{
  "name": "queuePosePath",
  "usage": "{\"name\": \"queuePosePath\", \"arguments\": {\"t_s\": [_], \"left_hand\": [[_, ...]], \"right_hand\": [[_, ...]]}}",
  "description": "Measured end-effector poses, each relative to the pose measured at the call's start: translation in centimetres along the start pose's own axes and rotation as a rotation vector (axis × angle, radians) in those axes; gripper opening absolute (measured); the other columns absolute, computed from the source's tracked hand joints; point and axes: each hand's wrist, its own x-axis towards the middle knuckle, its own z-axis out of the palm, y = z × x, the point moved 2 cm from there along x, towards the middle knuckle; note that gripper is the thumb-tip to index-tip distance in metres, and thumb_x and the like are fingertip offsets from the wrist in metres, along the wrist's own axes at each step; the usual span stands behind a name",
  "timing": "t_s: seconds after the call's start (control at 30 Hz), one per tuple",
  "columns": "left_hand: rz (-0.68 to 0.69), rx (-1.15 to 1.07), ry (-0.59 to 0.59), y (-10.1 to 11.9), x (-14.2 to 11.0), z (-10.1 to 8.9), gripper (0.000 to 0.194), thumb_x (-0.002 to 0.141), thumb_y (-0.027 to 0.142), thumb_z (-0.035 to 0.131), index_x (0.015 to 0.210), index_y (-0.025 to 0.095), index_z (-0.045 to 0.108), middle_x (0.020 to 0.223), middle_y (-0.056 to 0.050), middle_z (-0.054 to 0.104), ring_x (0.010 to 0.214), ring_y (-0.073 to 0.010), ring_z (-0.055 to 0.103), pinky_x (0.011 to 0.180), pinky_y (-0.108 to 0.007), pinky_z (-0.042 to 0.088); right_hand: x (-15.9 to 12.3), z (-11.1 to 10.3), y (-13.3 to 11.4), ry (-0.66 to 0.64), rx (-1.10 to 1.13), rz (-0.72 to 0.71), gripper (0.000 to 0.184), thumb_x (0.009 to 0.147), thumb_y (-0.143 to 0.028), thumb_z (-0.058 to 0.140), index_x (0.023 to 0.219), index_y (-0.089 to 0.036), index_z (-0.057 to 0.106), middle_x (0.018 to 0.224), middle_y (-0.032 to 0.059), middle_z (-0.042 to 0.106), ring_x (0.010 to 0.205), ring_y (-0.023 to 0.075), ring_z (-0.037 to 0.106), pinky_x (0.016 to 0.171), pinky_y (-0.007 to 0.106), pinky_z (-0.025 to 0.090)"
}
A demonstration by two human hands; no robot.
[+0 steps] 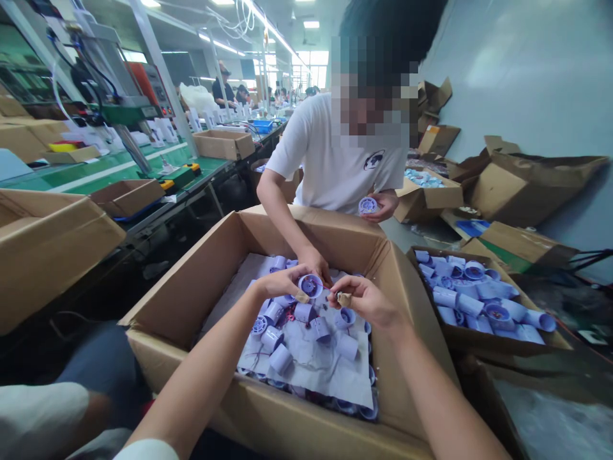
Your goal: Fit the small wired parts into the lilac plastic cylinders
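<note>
Over the big cardboard box, my left hand (286, 282) grips a lavender plastic cylinder housing (312, 286), its open end turned up and red wiring showing inside. Just right of it, my right hand (368, 300) is closed in a pinch on a small dark piece (338, 296) that I cannot make out, with a thin reddish wire near it. Tan covers sit on some fingertips of both hands. Below them, more lavender housings (347, 347) lie loose on a white sheet (306, 372), some with wires trailing out.
A co-worker's hand (313, 263) reaches into the cardboard box (191, 291) beside my hands; their other hand (385, 206) holds another housing. At right stands a carton (517, 348) filled with housings. A green-topped workbench (129, 167) with a press runs along the left.
</note>
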Motion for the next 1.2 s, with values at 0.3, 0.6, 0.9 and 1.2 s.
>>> {"name": "queuePosePath", "arguments": {"t_s": [0.3, 0.6, 0.9, 1.2], "left_hand": [[0.043, 0.068, 0.016, 0.27, 0.06, 0.00, 0.059, 0.048, 0.017, 0.084, 0.098, 0.019, 0.054, 0.104, -0.001, 0.053, 0.092, -0.0150, 0.051, 0.072, -0.024, 0.043], [0.082, 0.071, 0.012, 0.30, 0.21, 0.09, 0.058, 0.047, 0.016, 0.085, 0.097, 0.020, 0.054, 0.098, 0.001, 0.053, 0.087, -0.0137, 0.051, 0.075, -0.026, 0.042], [0.061, 0.055, -0.005, 0.31, 0.31, 0.12, 0.061, 0.047, 0.015, 0.085, 0.098, 0.020, 0.051, 0.098, 0.001, 0.053, 0.087, -0.0144, 0.054, 0.077, -0.029, 0.042], [0.088, 0.057, 0.012, 0.38, 0.23, 0.10, 0.062, 0.048, 0.014, 0.084, 0.099, 0.020, 0.052, 0.101, 0.000, 0.053, 0.093, -0.0162, 0.054, 0.082, -0.030, 0.042]], "right_hand": [[0.32, 0.08, 0.68, -0.002, -0.065, 0.059, 0.032, 0.058, -0.034, 0.084, 0.080, -0.018, 0.069, 0.075, 0.0023, 0.071, 0.069, 0.0135, 0.066, 0.067, 0.026, 0.053], [0.38, 0.32, 0.59, 0.007, -0.065, 0.028, 0.032, 0.058, -0.037, 0.084, 0.080, -0.019, 0.068, 0.074, 0.0015, 0.070, 0.068, 0.0139, 0.066, 0.064, 0.027, 0.052], [0.37, 0.28, -0.15, 0.118, -0.068, -0.056, 0.032, 0.058, -0.039, 0.083, 0.079, -0.020, 0.067, 0.071, 0.0004, 0.069, 0.063, 0.0132, 0.063, 0.058, 0.026, 0.050], [0.43, -0.05, -0.15, 0.211, -0.102, -0.096, 0.033, 0.058, -0.043, 0.082, 0.079, -0.021, 0.067, 0.073, 0.0017, 0.070, 0.066, 0.0151, 0.064, 0.065, 0.029, 0.051]]}}
